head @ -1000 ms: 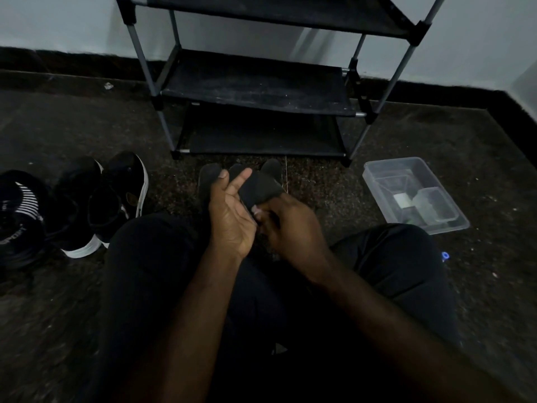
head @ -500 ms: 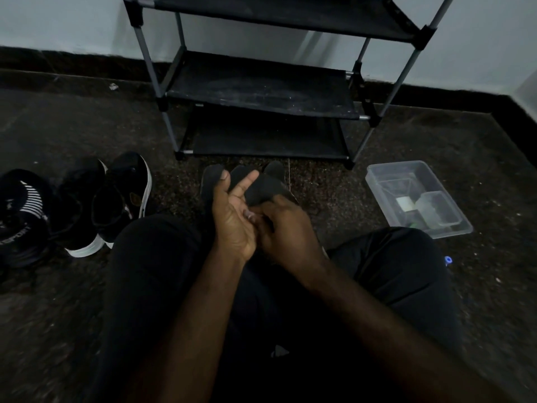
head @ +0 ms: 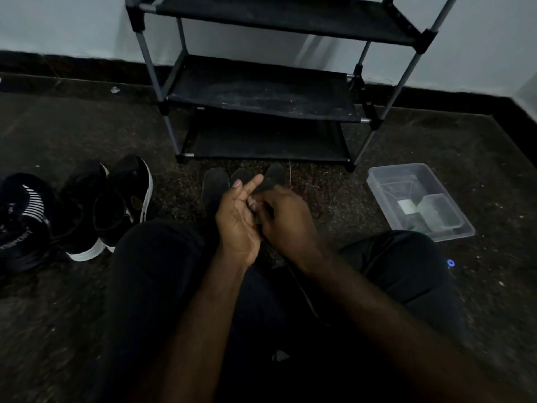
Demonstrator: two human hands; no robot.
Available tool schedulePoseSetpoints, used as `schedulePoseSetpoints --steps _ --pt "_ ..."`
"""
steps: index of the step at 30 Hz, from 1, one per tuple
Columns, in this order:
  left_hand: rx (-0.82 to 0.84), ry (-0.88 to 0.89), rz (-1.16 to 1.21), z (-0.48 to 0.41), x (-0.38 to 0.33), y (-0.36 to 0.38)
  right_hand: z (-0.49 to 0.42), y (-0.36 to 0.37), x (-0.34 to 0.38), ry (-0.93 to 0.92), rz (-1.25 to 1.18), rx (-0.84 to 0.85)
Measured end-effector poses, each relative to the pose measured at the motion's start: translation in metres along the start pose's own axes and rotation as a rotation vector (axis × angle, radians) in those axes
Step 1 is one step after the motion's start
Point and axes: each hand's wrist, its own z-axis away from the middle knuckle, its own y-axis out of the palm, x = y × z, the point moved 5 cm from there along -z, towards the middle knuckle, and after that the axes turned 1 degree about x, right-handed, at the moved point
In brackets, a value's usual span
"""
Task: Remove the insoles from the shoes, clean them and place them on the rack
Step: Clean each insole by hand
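I sit on the floor with both hands raised over my lap. My right hand (head: 286, 221) grips a black insole (head: 266, 186), of which only a dark tip shows. My left hand (head: 236, 221) presses against that insole, palm turned right and fingers stretched upward. Two more black insoles (head: 215, 186) (head: 276, 173) lie on the floor just beyond my hands. A pair of black shoes with white soles (head: 107, 207) stands at the left. The black shoe rack (head: 261, 91) stands ahead against the wall, its visible shelves bare.
A dark shoe with white stripes (head: 24, 219) lies at the far left. A clear plastic box (head: 377, 181) with small containers inside sits on the floor at the right. A small blue ring (head: 450, 263) lies by my right knee. The floor is dark and speckled.
The held insole has sunk lower between my hands, so less of it shows. My right hand has slid closer against my left palm.
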Motion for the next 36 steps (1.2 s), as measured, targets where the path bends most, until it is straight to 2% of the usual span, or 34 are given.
schedulePoseSetpoints --steps 2,5,8,15,19,29,33,36 --pt "0.013 -0.004 0.018 -0.001 0.001 0.003 0.002 0.0 -0.009 0.003 0.004 0.01" --pt "0.034 -0.008 0.089 -0.005 -0.001 0.011 -0.003 -0.016 -0.025 0.107 0.006 -0.132" --pt "0.063 -0.013 0.169 -0.006 -0.003 0.014 -0.005 -0.029 -0.018 0.09 -0.08 -0.22" --pt "-0.027 -0.061 0.174 -0.012 0.0 0.006 -0.003 -0.016 -0.014 0.118 -0.131 -0.158" --pt "0.0 -0.093 0.199 -0.012 0.002 0.006 -0.007 -0.013 -0.009 0.079 -0.107 -0.082" --pt "0.049 -0.074 0.12 -0.009 0.002 0.006 -0.011 -0.02 -0.005 0.091 0.167 -0.132" --pt "0.042 -0.059 0.089 -0.01 0.002 0.005 -0.002 -0.012 0.006 -0.015 0.132 -0.069" --pt "0.043 -0.066 0.074 -0.009 0.002 0.007 -0.008 -0.022 -0.001 0.023 0.082 -0.131"
